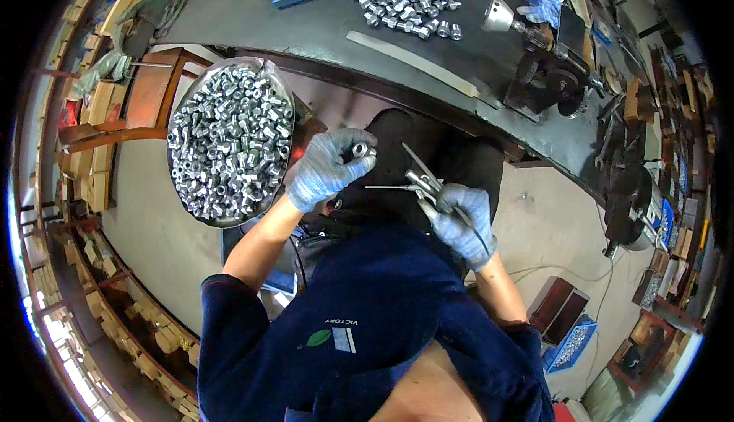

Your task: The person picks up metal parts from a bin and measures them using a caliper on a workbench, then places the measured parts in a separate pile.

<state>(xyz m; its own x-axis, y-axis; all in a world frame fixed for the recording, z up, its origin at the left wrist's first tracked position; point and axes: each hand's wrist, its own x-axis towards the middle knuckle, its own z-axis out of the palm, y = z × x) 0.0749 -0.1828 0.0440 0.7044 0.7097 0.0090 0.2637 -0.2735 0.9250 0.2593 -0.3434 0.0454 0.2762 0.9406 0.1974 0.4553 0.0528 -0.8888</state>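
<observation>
So on my end of the feed, my left hand (325,168) has its gloved fingers closed on one metal fitting (360,149), hole showing, just right of the big pan (277,78) heaped with similar ones. My right hand (462,223) is wrapped around a slim pointed metal tool (420,164) (a thin rod (386,186) pokes left out of the same fist, and I can't tell if it's a separate piece). Tool and fitting are apart, on the near side of the bench (321,40).

I'd call this the one-piece-in-hand step: fitting held up, tool ready, no contact. If I were bringing them together, I reckon it calls for a firm left pinch, a steady right wrist, and lining the tip up first. Another pile of fittings (405,0) sits far across the bench, with a flat metal bar (413,61) on its near side.
</observation>
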